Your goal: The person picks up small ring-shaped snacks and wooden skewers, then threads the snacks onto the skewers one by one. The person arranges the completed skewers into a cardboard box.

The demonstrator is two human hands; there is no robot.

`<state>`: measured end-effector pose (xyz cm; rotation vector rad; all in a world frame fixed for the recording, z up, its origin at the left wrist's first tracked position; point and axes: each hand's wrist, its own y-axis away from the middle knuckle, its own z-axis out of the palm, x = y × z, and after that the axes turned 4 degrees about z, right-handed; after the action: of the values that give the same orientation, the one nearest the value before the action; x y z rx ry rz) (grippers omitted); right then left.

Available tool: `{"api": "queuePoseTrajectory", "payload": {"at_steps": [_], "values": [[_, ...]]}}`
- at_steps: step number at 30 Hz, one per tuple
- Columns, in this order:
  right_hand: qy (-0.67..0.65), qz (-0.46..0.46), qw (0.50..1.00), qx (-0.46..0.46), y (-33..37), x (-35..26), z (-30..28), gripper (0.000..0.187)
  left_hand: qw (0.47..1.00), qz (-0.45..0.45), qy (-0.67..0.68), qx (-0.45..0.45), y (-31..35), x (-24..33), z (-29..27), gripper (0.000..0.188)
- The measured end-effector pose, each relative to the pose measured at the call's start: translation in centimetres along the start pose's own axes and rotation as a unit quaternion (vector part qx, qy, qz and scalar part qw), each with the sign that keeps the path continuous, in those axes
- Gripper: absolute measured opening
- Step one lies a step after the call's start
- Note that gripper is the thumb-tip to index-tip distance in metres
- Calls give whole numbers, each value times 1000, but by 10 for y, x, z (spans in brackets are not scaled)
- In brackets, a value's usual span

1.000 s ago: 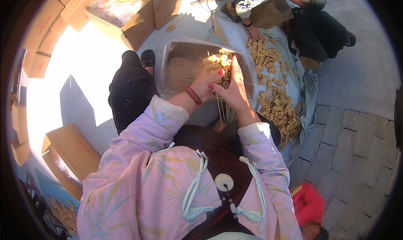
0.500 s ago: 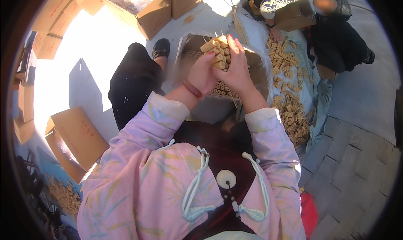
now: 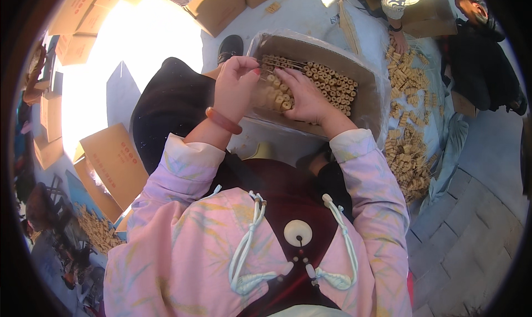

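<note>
A bundle of tan rolls on thin skewers [image 3: 281, 98], slightly blurred, is at the near left corner of an open cardboard box [image 3: 370, 103]. My right hand [image 3: 307, 98] grips the bundle from the right, with its fingers over the far side and its thumb at the near side. My left hand [image 3: 237, 83] is at the box's left edge, with thumb and forefinger pinched beside the bundle's skewer ends. What lies in that pinch is too small to make out. More skewered rolls [image 3: 335, 87] stand packed in the box, their round ends facing up.
Loose skewered rolls [image 3: 407, 156] lie heaped on a pale sheet to the right. Beyond them another person's hand [image 3: 399, 42] reaches into the pile, next to a cardboard box [image 3: 429, 17]. Cartons [image 3: 113, 164] stand at the left, and more [image 3: 216, 6] stand at the back.
The bundle, held up between both hands before, is lower now, at the box's left corner. My left hand has come off its side and moved left. The view has shifted slightly.
</note>
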<state>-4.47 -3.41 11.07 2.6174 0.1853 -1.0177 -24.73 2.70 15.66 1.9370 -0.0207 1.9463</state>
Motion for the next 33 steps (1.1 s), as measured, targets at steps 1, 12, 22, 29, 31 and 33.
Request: {"api": "queuePoseTrajectory", "payload": {"at_steps": [1,12,22,29,31,33], "values": [[11,-2,1000,-5,-2,4,10,96,981,73,-146,-109,4,1,-3,36],[52,-39,997,-40,-21,19,56,91,596,220,-687,-352,40,-6,-18,11],[49,-51,993,-90,-32,43,71,89,612,224,-672,-352,34,-4,-19,11],[85,-28,992,-89,-31,35,66,90,618,223,-660,-365,32,-3,-20,12],[125,-13,989,-77,-29,28,66,91,611,208,-666,-374,31,-1,-19,12],[155,-9,986,-56,-28,22,69,90,604,200,-669,-384,31,0,-18,13]]}}
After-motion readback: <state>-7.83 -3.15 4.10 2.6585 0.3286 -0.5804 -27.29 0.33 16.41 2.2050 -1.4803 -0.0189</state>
